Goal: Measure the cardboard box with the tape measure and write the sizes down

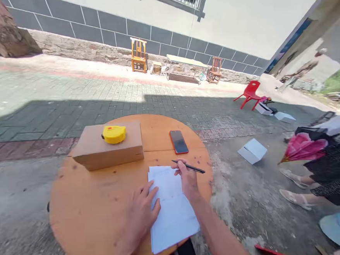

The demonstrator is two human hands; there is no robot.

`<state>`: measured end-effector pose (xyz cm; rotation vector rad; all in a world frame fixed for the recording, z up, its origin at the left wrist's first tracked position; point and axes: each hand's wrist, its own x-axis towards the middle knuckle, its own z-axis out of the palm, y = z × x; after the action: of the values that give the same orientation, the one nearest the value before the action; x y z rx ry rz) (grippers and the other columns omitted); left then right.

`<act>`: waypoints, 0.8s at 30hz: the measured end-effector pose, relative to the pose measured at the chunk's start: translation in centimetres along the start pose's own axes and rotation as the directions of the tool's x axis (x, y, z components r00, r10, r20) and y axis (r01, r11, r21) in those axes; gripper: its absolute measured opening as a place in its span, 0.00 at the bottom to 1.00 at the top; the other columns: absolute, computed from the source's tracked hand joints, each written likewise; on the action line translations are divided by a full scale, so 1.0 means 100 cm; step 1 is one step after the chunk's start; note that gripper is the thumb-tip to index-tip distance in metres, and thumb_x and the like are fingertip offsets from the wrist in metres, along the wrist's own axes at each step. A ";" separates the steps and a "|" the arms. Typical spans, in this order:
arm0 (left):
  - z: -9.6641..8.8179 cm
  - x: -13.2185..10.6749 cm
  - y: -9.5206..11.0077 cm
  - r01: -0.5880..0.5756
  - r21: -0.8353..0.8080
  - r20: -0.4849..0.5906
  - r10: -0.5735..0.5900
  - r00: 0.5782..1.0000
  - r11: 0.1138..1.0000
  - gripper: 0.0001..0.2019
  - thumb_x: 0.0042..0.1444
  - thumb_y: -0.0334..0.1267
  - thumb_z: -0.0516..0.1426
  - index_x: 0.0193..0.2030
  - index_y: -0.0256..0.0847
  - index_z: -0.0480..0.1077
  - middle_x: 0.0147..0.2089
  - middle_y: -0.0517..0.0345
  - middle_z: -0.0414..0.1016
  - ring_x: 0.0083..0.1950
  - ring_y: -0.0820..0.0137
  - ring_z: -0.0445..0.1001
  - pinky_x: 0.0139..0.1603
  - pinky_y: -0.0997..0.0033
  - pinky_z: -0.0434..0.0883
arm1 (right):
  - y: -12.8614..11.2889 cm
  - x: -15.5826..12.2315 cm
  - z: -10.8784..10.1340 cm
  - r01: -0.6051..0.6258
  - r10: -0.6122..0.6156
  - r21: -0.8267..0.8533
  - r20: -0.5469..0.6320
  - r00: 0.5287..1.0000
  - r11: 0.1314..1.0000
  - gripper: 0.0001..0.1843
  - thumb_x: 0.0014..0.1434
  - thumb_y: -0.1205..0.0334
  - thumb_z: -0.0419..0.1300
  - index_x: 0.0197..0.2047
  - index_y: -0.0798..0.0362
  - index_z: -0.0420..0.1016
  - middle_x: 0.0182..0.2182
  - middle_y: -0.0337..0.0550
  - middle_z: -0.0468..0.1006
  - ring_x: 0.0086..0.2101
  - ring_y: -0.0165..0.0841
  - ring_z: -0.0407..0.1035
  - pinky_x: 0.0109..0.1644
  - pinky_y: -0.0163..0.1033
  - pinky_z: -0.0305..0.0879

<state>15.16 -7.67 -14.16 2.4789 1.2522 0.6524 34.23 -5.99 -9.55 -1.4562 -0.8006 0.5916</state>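
Observation:
White sheets of paper (173, 216) lie stacked on a round wooden table (85, 211), reaching its near edge. My left hand (145, 207) rests with fingers spread, their tips on the left margin of the sheets. Over the upper right of the paper, my right hand (188, 178) grips a dark pen (196, 169), its tip pointing left and raised off the page. Beyond the sheets a phone (178, 141) with a red edge lies screen up. A yellow tape measure (114, 134) sits on top of a brown cardboard box (111, 159) at the table's far left.
To the right, a person in a dark skirt (333, 170) is beside a pink folded umbrella (303, 147). A white box (252, 151) and a red chair (250, 92) stand on the ground. Wooden chairs (139, 56) and a narrow table (185, 60) line the wall.

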 end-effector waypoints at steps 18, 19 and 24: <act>-0.009 0.008 0.014 0.034 0.078 0.035 -0.037 0.999 0.996 0.16 0.56 0.34 0.56 0.52 0.45 0.72 0.62 0.54 0.69 0.55 0.57 0.67 0.54 0.55 0.66 | 0.026 -0.020 -0.075 0.538 -0.326 -0.497 0.451 0.831 0.681 0.16 0.60 0.61 0.55 0.50 0.45 0.77 0.45 0.45 0.80 0.43 0.44 0.75 0.43 0.46 0.71; -0.010 0.008 0.015 0.033 0.081 0.039 -0.036 0.999 0.996 0.15 0.57 0.34 0.56 0.52 0.45 0.71 0.62 0.53 0.68 0.55 0.57 0.67 0.54 0.55 0.66 | 0.028 -0.019 -0.075 0.578 -0.317 -0.546 0.500 0.806 0.607 0.18 0.61 0.63 0.54 0.52 0.46 0.76 0.47 0.46 0.80 0.43 0.44 0.75 0.43 0.46 0.71; -0.014 0.000 0.019 0.038 0.096 0.056 -0.044 0.997 0.995 0.15 0.59 0.33 0.53 0.53 0.44 0.70 0.63 0.53 0.67 0.56 0.57 0.65 0.56 0.54 0.65 | 0.041 -0.029 -0.081 0.687 -0.318 -0.649 0.610 0.726 0.327 0.19 0.65 0.65 0.50 0.56 0.50 0.72 0.49 0.50 0.78 0.44 0.43 0.72 0.48 0.47 0.67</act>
<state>15.73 -8.67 -12.13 2.5212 1.3376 0.5189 39.21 -13.09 -13.51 -1.8164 -2.0205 -0.1264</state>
